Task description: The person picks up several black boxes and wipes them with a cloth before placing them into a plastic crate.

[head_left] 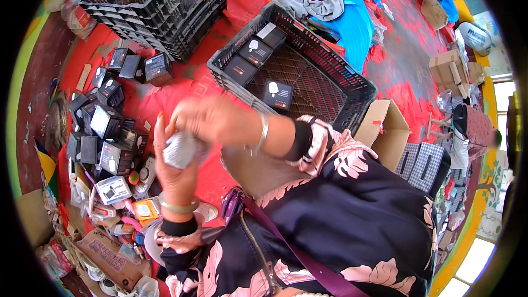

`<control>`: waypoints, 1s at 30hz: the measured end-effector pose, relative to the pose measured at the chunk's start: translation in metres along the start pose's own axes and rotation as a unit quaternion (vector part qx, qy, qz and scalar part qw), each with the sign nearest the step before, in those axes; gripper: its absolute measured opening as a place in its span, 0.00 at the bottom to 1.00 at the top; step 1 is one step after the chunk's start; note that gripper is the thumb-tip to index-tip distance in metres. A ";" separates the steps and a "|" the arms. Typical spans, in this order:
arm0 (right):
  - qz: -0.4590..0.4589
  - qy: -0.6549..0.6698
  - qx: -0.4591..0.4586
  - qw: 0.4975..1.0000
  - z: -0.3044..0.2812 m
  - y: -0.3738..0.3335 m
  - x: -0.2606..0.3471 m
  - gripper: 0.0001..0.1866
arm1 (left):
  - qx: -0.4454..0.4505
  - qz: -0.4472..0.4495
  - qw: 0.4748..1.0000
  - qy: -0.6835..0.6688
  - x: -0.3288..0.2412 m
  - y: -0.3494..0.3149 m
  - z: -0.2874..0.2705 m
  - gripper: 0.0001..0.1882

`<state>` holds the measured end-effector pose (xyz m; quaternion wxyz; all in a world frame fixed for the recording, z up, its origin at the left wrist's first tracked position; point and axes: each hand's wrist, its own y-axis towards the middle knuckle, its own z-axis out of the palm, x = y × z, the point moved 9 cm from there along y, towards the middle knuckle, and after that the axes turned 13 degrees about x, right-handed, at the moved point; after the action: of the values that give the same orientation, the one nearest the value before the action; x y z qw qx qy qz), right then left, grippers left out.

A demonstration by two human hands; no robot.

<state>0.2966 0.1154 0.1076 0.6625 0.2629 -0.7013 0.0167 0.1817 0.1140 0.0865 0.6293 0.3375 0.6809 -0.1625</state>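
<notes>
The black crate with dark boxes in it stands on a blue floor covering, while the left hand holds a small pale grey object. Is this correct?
Not fully: the head view shows that the floor covering is red, not blue. The rest is right: the black crate with dark boxes stands on it, and the left hand holds a small pale grey object.

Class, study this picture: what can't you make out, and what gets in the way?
All in the head view:
- Pale thing in the left-hand grip: its kind; blurred, partly covered by the hand.
- Right-hand grip: exactly where its fingers touch; blurred.
- Piled black boxes: full count and contents; boxes overlap, their sides hide the insides.
- Stacked crates: far rim; cut off by the upper edge.
</notes>
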 end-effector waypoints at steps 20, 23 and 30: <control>0.376 -0.564 0.167 0.717 -0.152 -0.053 -0.368 0.16 | -0.207 -0.150 0.965 0.054 0.039 -0.062 -0.155 0.21; 0.445 -0.539 0.136 0.703 -0.160 -0.073 -0.341 0.15 | -0.162 -0.097 0.977 0.095 0.021 -0.045 -0.131 0.25; 0.625 -0.304 0.071 0.715 -0.177 -0.169 -0.341 0.17 | -0.051 -0.129 0.988 0.074 0.029 -0.036 -0.091 0.26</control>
<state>0.5200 0.1538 -0.2457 0.2312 -0.1984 -0.8662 0.3961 0.0900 0.1543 0.0658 0.5675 0.2256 0.7706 -0.1823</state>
